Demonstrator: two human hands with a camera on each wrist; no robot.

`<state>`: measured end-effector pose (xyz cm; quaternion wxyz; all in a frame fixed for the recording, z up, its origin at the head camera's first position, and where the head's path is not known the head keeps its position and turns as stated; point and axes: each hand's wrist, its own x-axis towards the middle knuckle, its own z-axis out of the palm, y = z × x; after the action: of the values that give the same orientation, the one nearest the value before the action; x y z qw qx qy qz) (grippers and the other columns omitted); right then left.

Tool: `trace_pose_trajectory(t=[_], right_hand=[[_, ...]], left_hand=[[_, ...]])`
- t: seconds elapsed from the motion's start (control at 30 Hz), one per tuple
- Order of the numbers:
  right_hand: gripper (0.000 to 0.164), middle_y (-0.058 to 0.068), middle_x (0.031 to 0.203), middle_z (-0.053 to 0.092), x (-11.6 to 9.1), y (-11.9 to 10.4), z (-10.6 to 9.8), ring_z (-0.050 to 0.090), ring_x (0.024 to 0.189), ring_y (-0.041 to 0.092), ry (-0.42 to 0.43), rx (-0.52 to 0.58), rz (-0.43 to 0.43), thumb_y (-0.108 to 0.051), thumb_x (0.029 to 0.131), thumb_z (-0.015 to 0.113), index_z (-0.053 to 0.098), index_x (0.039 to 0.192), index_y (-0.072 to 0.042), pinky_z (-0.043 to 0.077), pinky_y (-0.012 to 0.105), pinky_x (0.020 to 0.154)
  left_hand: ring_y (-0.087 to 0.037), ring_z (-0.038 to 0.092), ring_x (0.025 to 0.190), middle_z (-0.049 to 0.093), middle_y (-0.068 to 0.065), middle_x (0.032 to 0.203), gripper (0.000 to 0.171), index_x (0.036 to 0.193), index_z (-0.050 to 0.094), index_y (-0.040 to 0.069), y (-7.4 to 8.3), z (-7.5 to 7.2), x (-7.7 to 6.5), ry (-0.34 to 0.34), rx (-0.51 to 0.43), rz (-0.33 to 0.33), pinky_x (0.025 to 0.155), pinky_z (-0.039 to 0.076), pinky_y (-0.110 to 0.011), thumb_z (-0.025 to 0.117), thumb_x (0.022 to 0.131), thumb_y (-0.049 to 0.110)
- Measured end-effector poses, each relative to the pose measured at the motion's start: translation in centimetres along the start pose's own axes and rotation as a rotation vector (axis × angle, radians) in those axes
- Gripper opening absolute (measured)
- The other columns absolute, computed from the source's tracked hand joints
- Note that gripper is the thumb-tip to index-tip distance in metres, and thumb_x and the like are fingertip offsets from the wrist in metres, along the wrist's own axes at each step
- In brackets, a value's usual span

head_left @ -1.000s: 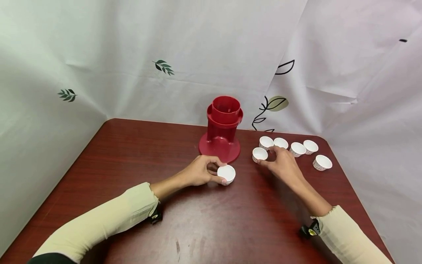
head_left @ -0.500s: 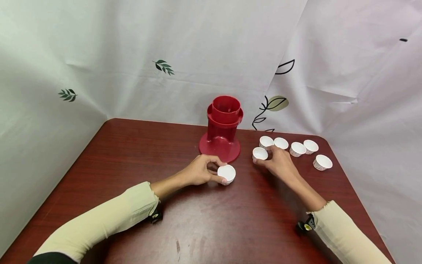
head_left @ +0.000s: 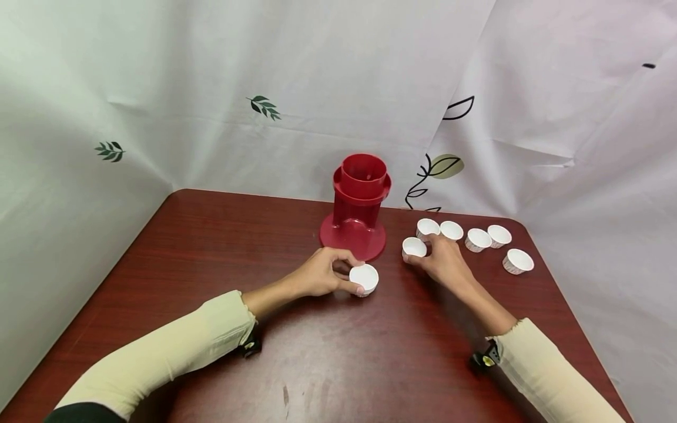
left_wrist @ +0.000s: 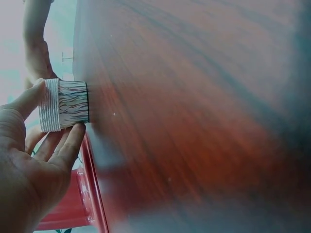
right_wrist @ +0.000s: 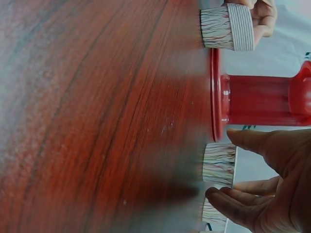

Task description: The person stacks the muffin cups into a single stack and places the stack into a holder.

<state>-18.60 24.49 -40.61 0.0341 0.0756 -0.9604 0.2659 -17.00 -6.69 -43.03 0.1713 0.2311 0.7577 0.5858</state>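
Note:
In the head view my left hand (head_left: 324, 272) grips a stack of nested white paper baking cups (head_left: 365, 278) near the middle of the table. Several ribbed rims of this cup stack (left_wrist: 63, 104) show in the left wrist view, above streaky printed sides. Further right, my right hand (head_left: 445, 262) has thumb and fingers on opposite sides of a single paper baking cup (head_left: 415, 248). From the right wrist, that single cup (right_wrist: 218, 164) appears upright, its base close to the tabletop. Between and behind the hands stands a red plastic stand (head_left: 357, 214) with a round base and open top.
Behind and beside the right hand, several more white cups stand apart from one another, including a cup at the back (head_left: 427, 227) and a cup at far right (head_left: 518, 261). The dark red wooden table (head_left: 328, 364) ends at a hung white sheet (head_left: 317, 70).
My right hand has closed in on the single cup and shifted it slightly left, away from the cups behind. The left hand and its stack have stayed in place.

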Motion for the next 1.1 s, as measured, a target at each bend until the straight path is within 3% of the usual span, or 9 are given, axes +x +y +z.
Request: trace_pose_trajectory(t=[0.17, 0.47, 0.7, 0.93, 1.1], right_hand=[[0.038, 0.010, 0.088, 0.068, 0.06, -0.06, 0.15, 0.061, 0.092, 0.031, 0.005, -0.009, 0.001, -0.034, 0.094, 0.092, 0.076, 0.108, -0.003, 0.050, 0.044, 0.084], [0.061, 0.026, 0.120, 0.079, 0.22, -0.08, 0.33, 0.070, 0.110, 0.041, -0.008, 0.021, 0.010, -0.033, 0.093, 0.092, 0.073, 0.134, 0.008, 0.057, 0.057, 0.099], [0.064, 0.024, 0.124, 0.078, 0.32, 0.02, 0.13, 0.068, 0.110, 0.036, -0.015, 0.043, 0.037, -0.033, 0.092, 0.091, 0.072, 0.140, 0.005, 0.055, 0.048, 0.097], [0.064, 0.023, 0.124, 0.081, 0.22, -0.02, 0.01, 0.081, 0.105, 0.032, -0.019, 0.104, -0.003, -0.027, 0.091, 0.093, 0.072, 0.143, 0.004, 0.062, 0.040, 0.093], [0.062, 0.022, 0.123, 0.082, 0.00, -0.09, -0.14, 0.084, 0.101, 0.029, -0.022, 0.167, -0.018, -0.025, 0.090, 0.095, 0.074, 0.141, 0.002, 0.061, 0.021, 0.085]], left_hand=[[-0.021, 0.085, 0.104, 0.082, -0.018, 0.129, 0.037, 0.114, 0.081, 0.000, 0.21, -0.02, 0.00, -0.001, 0.021, -0.006, 0.096, 0.071, -0.032, 0.100, 0.083, 0.002], [-0.018, 0.085, 0.102, 0.082, -0.017, 0.128, 0.037, 0.114, 0.081, 0.000, 0.01, -0.01, 0.19, -0.003, 0.027, -0.006, 0.095, 0.071, -0.031, 0.100, 0.082, 0.003], [-0.019, 0.085, 0.102, 0.083, -0.017, 0.125, 0.039, 0.116, 0.081, 0.000, 0.26, -0.13, 0.05, -0.005, 0.032, -0.001, 0.095, 0.071, -0.031, 0.100, 0.082, 0.001], [-0.020, 0.086, 0.103, 0.083, -0.015, 0.123, 0.039, 0.117, 0.082, 0.002, 0.33, -0.13, 0.03, -0.003, 0.074, 0.005, 0.096, 0.070, -0.030, 0.101, 0.082, 0.006], [-0.021, 0.086, 0.104, 0.083, -0.016, 0.124, 0.040, 0.117, 0.082, 0.001, 0.32, -0.12, 0.09, -0.003, 0.071, 0.000, 0.096, 0.070, -0.030, 0.101, 0.083, 0.005]])
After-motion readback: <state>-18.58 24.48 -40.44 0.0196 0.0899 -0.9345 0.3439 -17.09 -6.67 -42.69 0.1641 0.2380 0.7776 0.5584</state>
